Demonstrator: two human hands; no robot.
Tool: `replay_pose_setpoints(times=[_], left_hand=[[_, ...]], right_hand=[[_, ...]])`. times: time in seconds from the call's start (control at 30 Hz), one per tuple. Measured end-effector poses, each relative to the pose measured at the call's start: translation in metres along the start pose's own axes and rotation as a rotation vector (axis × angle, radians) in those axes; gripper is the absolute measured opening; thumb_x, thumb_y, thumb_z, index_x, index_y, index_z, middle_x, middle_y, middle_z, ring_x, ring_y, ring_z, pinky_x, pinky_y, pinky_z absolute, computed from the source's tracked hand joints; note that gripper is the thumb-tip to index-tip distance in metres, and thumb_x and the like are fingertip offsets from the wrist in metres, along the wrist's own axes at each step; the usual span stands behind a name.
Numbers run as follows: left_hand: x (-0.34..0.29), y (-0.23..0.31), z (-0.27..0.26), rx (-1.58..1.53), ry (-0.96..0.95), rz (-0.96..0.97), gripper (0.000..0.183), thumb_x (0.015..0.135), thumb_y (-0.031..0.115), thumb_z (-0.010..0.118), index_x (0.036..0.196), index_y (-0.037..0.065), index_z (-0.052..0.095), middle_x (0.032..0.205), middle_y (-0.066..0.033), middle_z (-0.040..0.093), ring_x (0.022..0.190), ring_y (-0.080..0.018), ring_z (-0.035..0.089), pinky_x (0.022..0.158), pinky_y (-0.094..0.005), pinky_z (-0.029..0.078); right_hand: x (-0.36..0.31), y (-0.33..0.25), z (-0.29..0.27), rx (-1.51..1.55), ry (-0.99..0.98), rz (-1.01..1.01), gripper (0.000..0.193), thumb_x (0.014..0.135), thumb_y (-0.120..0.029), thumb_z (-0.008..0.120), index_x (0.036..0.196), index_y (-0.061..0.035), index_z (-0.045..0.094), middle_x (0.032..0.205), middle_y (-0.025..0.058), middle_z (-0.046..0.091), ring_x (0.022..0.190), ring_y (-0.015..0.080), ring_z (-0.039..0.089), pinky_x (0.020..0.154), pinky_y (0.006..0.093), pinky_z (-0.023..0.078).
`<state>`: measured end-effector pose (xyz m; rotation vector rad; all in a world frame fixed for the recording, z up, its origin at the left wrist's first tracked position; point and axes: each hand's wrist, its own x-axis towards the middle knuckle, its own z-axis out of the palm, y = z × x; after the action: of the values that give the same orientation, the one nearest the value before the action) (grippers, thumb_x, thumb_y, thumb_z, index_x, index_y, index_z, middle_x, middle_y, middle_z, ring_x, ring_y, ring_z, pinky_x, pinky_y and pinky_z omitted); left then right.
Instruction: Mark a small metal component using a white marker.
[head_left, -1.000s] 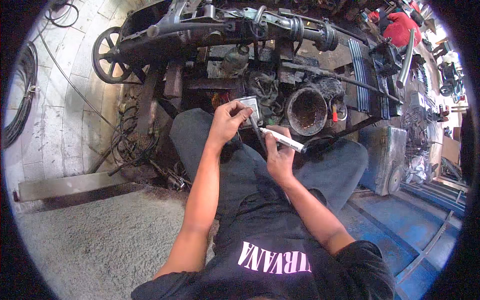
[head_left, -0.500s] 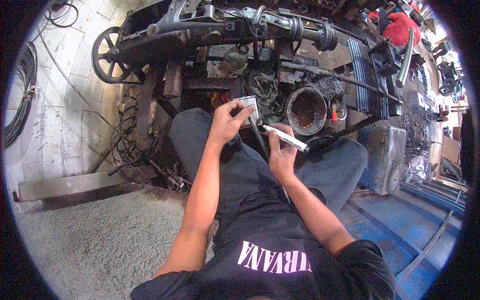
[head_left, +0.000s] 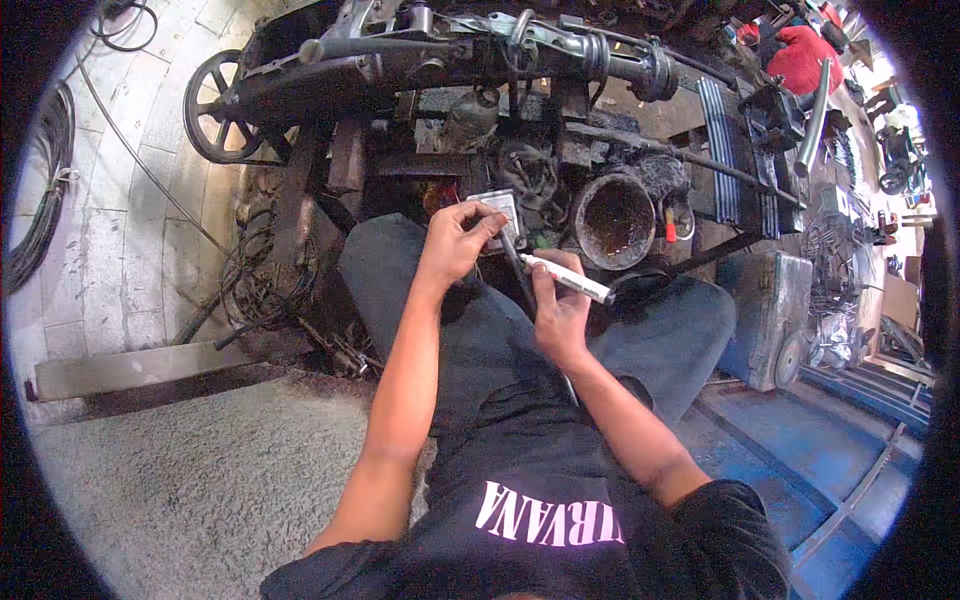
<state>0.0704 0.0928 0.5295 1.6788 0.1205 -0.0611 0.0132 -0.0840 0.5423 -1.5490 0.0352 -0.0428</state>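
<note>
My left hand [head_left: 456,243] is closed in a pinch, thumb and fingertips meeting at the upper end of a slim dark rod [head_left: 519,266]. That rod slants down between my knees toward my lap. Gripped in my right hand [head_left: 560,325] is a white marker pen [head_left: 584,284], its tip end pointing left, close beside the rod. Just beyond my left fingertips sits a pale square metal-looking piece [head_left: 507,207], partly covered by the hand.
A long dark machine frame [head_left: 350,85] with a spoked wheel [head_left: 213,105] spans the far side. A dirty round bowl [head_left: 615,222] with brownish contents stands right of my hands. A grey-blue case [head_left: 765,320] is farther right; coiled black cable [head_left: 45,190] lies far left.
My right hand and the marker have shifted very slightly left. The left hand keeps its place, still pinched.
</note>
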Motion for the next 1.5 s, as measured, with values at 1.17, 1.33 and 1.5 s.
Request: replay_pose_setpoints(times=[1.17, 1.33, 1.5], left_hand=[[0.001, -0.007, 0.001, -0.010, 0.036, 0.002, 0.031, 0.091, 0.029, 0.078, 0.079, 0.002, 0.067, 0.065, 0.0036, 0.057, 0.061, -0.0045, 0.046, 0.055, -0.0264, 0.037], [0.000, -0.005, -0.002, 0.055, -0.009, -0.038, 0.027, 0.094, 0.028, 0.075, 0.086, 0.003, 0.067, 0.074, 0.0022, 0.063, 0.065, -0.0052, 0.054, 0.059, -0.0241, 0.044], [-0.001, 0.004, 0.003, 0.039, 0.033, -0.030, 0.030, 0.090, 0.027, 0.078, 0.079, 0.002, 0.067, 0.064, 0.0049, 0.055, 0.062, -0.0045, 0.045, 0.054, -0.0260, 0.036]], right_hand=[[0.004, 0.008, -0.005, -0.109, -0.038, -0.066, 0.014, 0.096, -0.008, 0.065, 0.109, -0.0012, 0.066, 0.099, 0.0056, 0.065, 0.091, 0.0130, 0.058, 0.084, 0.0282, 0.047], [0.003, 0.013, -0.008, -0.120, -0.094, -0.071, 0.014, 0.096, -0.007, 0.066, 0.108, -0.0011, 0.067, 0.099, 0.0066, 0.065, 0.091, 0.0140, 0.059, 0.084, 0.0287, 0.047], [0.002, 0.009, -0.005, 0.014, -0.019, 0.042, 0.014, 0.096, -0.009, 0.066, 0.107, -0.0012, 0.067, 0.098, 0.0073, 0.065, 0.091, 0.0149, 0.059, 0.084, 0.0298, 0.047]])
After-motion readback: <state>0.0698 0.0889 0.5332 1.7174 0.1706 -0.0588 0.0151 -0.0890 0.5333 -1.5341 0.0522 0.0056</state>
